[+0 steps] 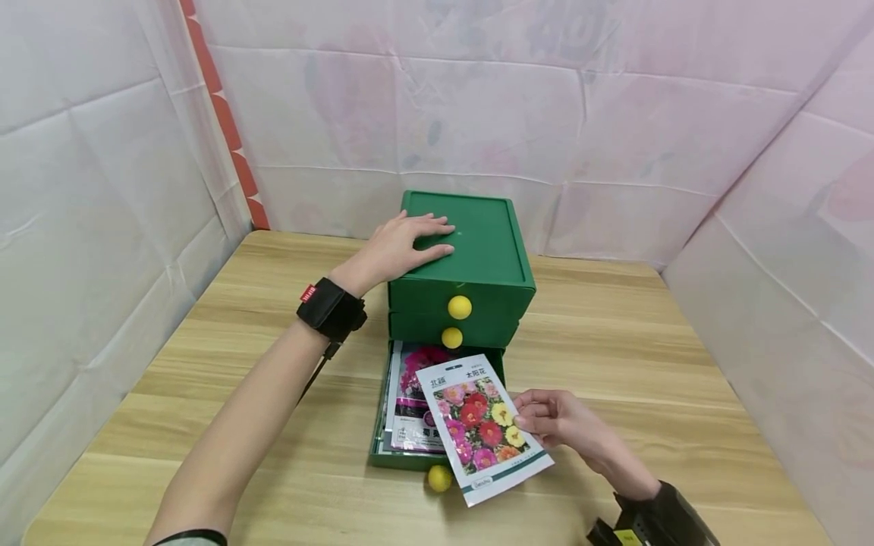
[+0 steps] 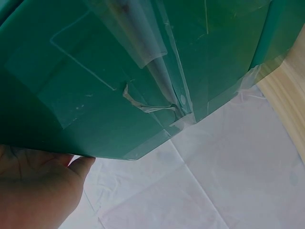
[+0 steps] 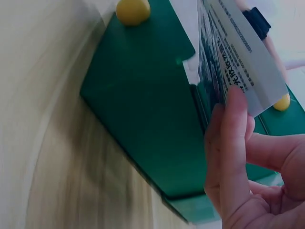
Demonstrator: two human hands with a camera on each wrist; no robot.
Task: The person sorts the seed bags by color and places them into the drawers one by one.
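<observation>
While my left hand (image 1: 403,246) rests flat atop green drawer box (image 1: 492,258), right hand (image 1: 556,417) pinches seed packet (image 1: 481,425) above open bottom drawer (image 1: 382,447), near bench front edge; long axis tilted off drawer's.

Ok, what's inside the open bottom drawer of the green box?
The bottom drawer holds a stack of seed packets, flower prints up. The packet pinched by the right hand covers part; anything beneath stays hidden.
</observation>
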